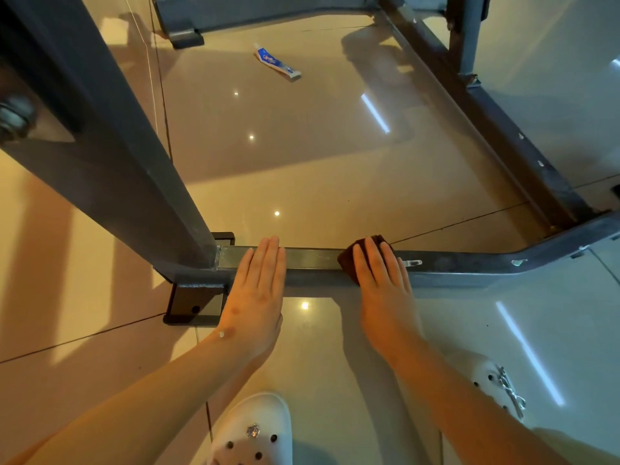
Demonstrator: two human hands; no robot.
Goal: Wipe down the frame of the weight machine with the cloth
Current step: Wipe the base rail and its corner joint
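"Progress so far, would you say?"

"Hard to judge. Seen from overhead, the right hand (382, 280) lies flat, fingers straight, pressing the cloth (347, 258) onto the low bar (312, 260). The left hand (256, 293) rests flat on that bar too, fingers straight and together, holding nothing. I'd guess the upright post (134, 182) and far rail (503, 135) are left to do."

"Materials?"

"Square grey steel tubing, welded and scuffed. Soft dark brown cloth, bunched up. Glossy tiles (302, 162) underneath."
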